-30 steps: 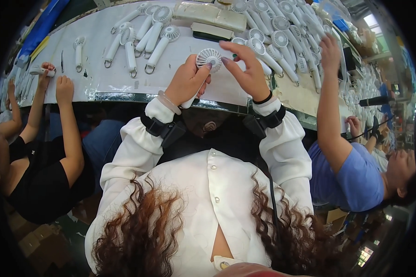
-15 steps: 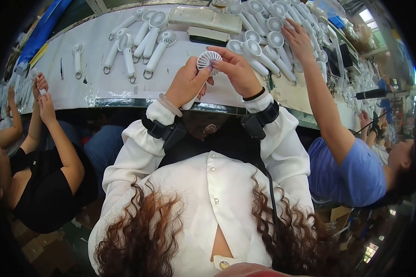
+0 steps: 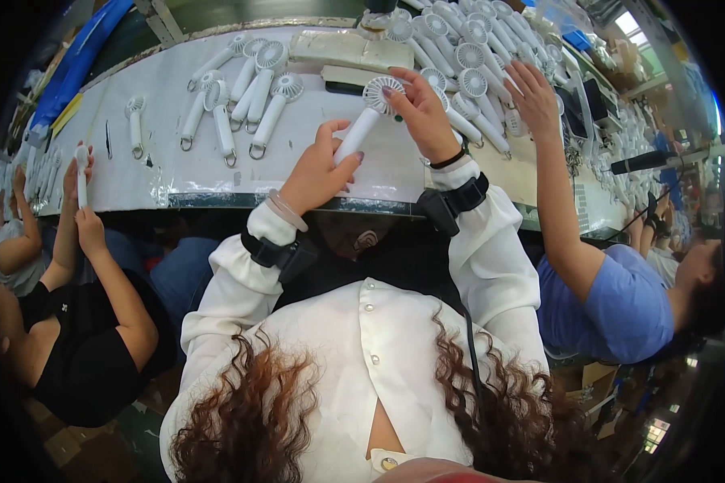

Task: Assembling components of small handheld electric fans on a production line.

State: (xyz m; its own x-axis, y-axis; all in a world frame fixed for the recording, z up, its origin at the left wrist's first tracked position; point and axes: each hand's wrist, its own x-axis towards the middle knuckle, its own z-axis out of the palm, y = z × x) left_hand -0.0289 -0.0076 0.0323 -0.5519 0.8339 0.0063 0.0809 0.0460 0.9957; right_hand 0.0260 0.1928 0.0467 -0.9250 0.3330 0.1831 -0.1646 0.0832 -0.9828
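Observation:
A white handheld fan (image 3: 358,135) with a round slotted head slants over the table's front half, head up and away from me. My left hand (image 3: 318,173) is closed round the lower part of its handle. At the fan's head, my right hand (image 3: 427,121) grips the right side of the rim, thumb on the front slots and fingers partly hidden behind. Just beyond the head lies a flat black-and-white box (image 3: 342,80). More white fans with metal rings (image 3: 270,113) lie to the left on the white table (image 3: 157,165).
A large heap of similar fans (image 3: 471,56) fills the far right. A pale wrapped block (image 3: 350,50) lies at the back. On the right, a co-worker's hand (image 3: 533,97) reaches into the heap; on the left, another co-worker holds a white fan (image 3: 81,177).
Both my hands have moved the fan; its handle now shows and its head is raised away from me. My left hand has shifted from the head to the handle.

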